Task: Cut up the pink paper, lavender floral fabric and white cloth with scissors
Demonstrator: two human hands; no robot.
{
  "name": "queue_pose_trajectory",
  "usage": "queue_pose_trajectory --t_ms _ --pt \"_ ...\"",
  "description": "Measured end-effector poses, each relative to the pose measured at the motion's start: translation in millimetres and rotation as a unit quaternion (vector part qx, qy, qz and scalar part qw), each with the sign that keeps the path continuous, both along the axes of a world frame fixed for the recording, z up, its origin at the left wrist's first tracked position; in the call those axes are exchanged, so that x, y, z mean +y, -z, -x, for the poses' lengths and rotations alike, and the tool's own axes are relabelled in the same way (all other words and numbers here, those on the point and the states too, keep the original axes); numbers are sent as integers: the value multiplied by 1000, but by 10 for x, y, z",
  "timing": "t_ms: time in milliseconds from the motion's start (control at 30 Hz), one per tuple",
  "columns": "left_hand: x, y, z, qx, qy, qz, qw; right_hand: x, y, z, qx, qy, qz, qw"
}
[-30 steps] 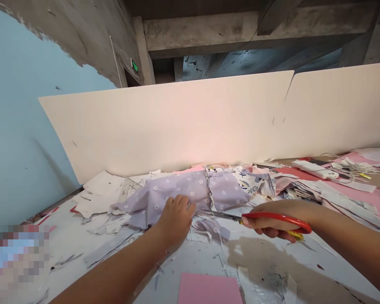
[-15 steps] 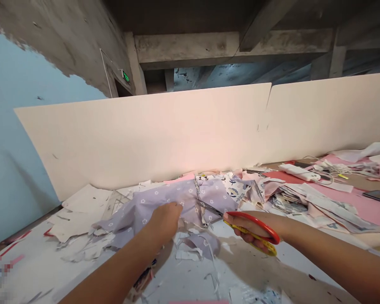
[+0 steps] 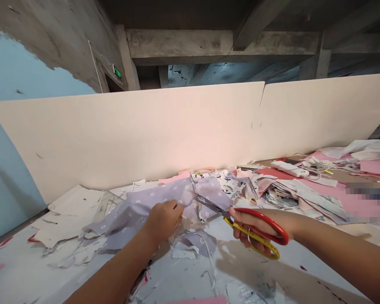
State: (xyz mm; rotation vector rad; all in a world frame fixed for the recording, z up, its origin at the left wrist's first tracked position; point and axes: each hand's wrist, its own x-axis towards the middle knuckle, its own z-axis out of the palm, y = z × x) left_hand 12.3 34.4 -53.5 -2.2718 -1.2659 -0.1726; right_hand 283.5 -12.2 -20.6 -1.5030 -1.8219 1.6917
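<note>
My right hand (image 3: 251, 230) grips a pair of scissors (image 3: 261, 221) with one red and one yellow handle. Their blades point left and lie against lilac fabric (image 3: 136, 200) printed with small white flowers. Closed around a fold of this fabric, my left hand (image 3: 164, 219) sits just left of the blade tips. A ragged, patterned edge strip (image 3: 196, 194) runs down the cloth by the blades. Loose lilac and white scraps (image 3: 190, 249) lie on the table below. Whether the blades are inside the fabric is hard to see.
A tall pale board (image 3: 145, 131) stands along the table's back. Left lie paper pattern pieces (image 3: 72, 211) and a clear ruler (image 3: 107, 202). Right are stacked fabric offcuts (image 3: 281, 194), a white power strip (image 3: 289, 169) with cords, and pink cloth (image 3: 332, 194). White tabletop (image 3: 177, 278) shows in front.
The view has shifted slightly to the right. The scissors have opened a little wider at the handles, and my left hand stays closed on the lilac fabric.
</note>
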Motion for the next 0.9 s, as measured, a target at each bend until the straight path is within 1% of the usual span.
queue_pose_trajectory --t_ms 67,133,267,333,367,500,633,700,800,900 --pt "20 -29 6 -34 -21 1 999 -131 33 45 33 0 10 999" --pt "33 -63 8 -66 -39 7 997 -268 59 114 64 -2 35 997" --pt "28 -123 -8 -97 -54 23 994 -500 74 336 81 -6 136 987" --pt "17 -151 -26 -104 -56 28 993 -580 61 476 72 23 180 981" --pt "11 -166 -35 -108 -57 28 992 -610 52 546 70 43 188 979" --pt "-11 -225 -59 -117 -58 24 991 -665 35 765 122 118 178 969" --pt "-23 -248 -43 -120 -63 25 991 -673 77 878 188 176 182 949" --pt "-24 -245 -25 -116 -61 20 991 -687 105 918 190 186 197 944" --pt "-25 -241 -7 -115 -58 14 992 -716 129 967 165 195 225 940" --pt "-31 -250 -12 -119 -60 17 991 -714 132 1002 176 222 232 931"
